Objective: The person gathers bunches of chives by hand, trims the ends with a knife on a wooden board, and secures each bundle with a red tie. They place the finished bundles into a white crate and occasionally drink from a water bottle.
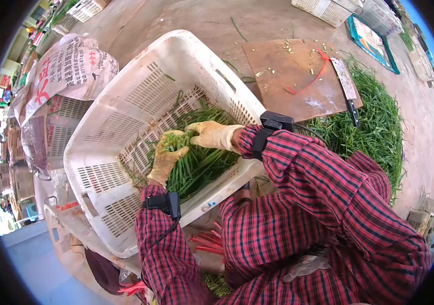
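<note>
Both hands wear pale yellow gloves and are inside a large white plastic basket (106, 129). Long green stalks (191, 173) lie in the basket's lower part. My left hand (167, 158) is curled around the light-coloured end of a stalk bunch, thumb toward the right. Close beside it, my right hand (211, 135) has its fingers bent onto the same end from the right. Part of the bunch is hidden under the gloves.
A brown board (293, 76) at the upper right bears a knife (346, 89) and a red strip. Beside it is a big heap of green stalks (380, 122). Printed sacks (77, 68) stand left, and red strips (209, 241) lie below the basket.
</note>
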A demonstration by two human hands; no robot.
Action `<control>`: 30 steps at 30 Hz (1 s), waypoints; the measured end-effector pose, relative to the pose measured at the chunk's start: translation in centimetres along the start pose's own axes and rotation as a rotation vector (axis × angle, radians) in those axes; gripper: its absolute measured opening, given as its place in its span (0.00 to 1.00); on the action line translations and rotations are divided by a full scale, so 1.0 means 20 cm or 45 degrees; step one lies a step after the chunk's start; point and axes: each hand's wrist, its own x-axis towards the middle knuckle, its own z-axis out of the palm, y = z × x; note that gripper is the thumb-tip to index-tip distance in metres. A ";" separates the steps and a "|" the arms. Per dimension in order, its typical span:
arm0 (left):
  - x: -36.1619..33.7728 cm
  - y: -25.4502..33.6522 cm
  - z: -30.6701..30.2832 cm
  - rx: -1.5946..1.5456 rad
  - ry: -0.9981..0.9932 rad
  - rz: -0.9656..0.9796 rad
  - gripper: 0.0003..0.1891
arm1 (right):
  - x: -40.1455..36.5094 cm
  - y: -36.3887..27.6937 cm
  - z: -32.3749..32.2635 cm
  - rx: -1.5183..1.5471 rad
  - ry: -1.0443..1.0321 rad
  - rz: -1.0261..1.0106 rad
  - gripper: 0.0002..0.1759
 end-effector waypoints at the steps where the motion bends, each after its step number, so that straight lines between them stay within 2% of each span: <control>1: 0.00 0.01 0.01 -0.142 -0.047 -0.055 0.30 | -0.01 -0.04 -0.01 0.000 -0.010 -0.007 0.33; 3: -0.01 0.10 0.05 -0.084 -0.054 -0.035 0.33 | -0.01 -0.02 0.01 0.123 -0.028 0.072 0.27; 4: -0.01 0.09 0.07 -0.225 -0.062 -0.069 0.34 | 0.00 -0.01 0.05 0.058 0.126 -0.085 0.23; 5: 0.01 0.07 0.07 -0.368 -0.069 -0.099 0.35 | 0.00 0.01 0.06 0.053 0.125 -0.084 0.23; 7: 0.04 -0.02 0.04 -0.260 -0.103 -0.104 0.34 | 0.00 0.01 0.06 0.228 0.174 0.055 0.22; 9: 0.03 -0.04 0.00 -0.059 -0.121 -0.144 0.30 | 0.03 0.00 0.06 0.174 0.109 0.129 0.21; 10: 0.03 -0.05 0.01 -0.150 -0.078 -0.147 0.25 | 0.02 0.00 0.06 0.271 0.097 0.218 0.20; 11: 0.02 -0.07 0.01 -0.151 -0.076 -0.142 0.25 | 0.02 0.00 0.05 0.366 0.088 0.311 0.19; 15: 0.03 -0.12 -0.02 -0.673 0.127 -0.303 0.17 | 0.04 0.06 0.05 0.345 0.124 0.315 0.19; 17: 0.01 -0.07 -0.06 0.193 0.048 -0.139 0.21 | 0.06 0.09 0.05 0.304 0.098 0.307 0.19; 19: 0.01 -0.25 -0.10 0.046 0.035 -0.117 0.21 | 0.10 0.13 0.05 -0.058 0.026 0.323 0.18; 20: 0.02 -0.22 -0.09 0.323 0.054 0.018 0.20 | 0.09 0.14 0.05 -0.054 0.030 0.326 0.18; 21: 0.02 -0.19 -0.09 0.602 0.073 0.154 0.21 | 0.08 0.16 0.05 -0.095 0.011 0.216 0.18; 23: -0.03 -0.03 -0.06 0.171 0.043 -0.117 0.20 | 0.08 0.14 0.08 -0.133 -0.014 0.098 0.18; 25: -0.02 -0.19 -0.08 -0.117 0.050 -0.102 0.21 | 0.04 0.04 0.06 0.459 0.121 0.264 0.16; 27: 0.01 -0.24 -0.08 -0.470 -0.029 -0.089 0.22 | 0.06 0.07 0.08 0.435 0.147 0.204 0.16; 28: 0.00 -0.26 -0.11 -0.287 -0.066 -0.159 0.23 | 0.07 0.08 0.09 0.384 0.187 0.113 0.15; 29: 0.01 -0.15 -0.07 -0.112 -0.049 -0.155 0.23 | 0.08 0.09 0.10 0.333 0.230 0.023 0.14; 30: 0.01 -0.03 -0.04 0.064 -0.032 -0.155 0.23 | 0.05 0.05 0.08 0.424 0.159 0.123 0.13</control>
